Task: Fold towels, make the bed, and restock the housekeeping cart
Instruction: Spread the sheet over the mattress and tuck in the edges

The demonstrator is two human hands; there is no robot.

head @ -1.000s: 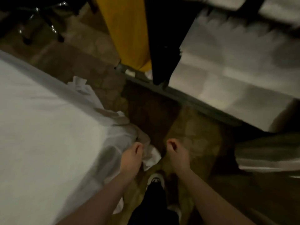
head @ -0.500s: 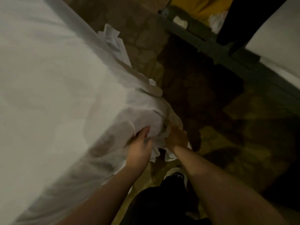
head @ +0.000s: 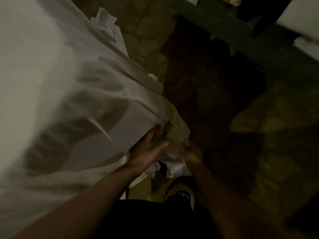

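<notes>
Tucking step, imo: bed (head: 25, 49) corner is ref; sheet (head: 107, 128) drapes over it, slack hangs just below. L hand (head: 148, 152) flat-fingered, pressing sheet on corner, nearer; R hand (head: 193, 153) just right of corner, in the slack, grip can't tell (blur).

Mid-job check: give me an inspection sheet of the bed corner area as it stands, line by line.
Surface: bed, covered by a white sheet that is wrinkled toward the near corner; the picture is blurred.
Job's things: the sheet's loose end hangs bunched off the bed corner, between the hands.
Clutter: crumpled white cloth on the floor beside the bed's edge.
Grippers: left hand flat against the sheet at the corner, fingers straight; right hand at the hanging bunch, grip too dim to tell.
Cables: nothing seen.
Surroundings: patterned carpet; dark cart base at the top; the person's shoe below.
</notes>
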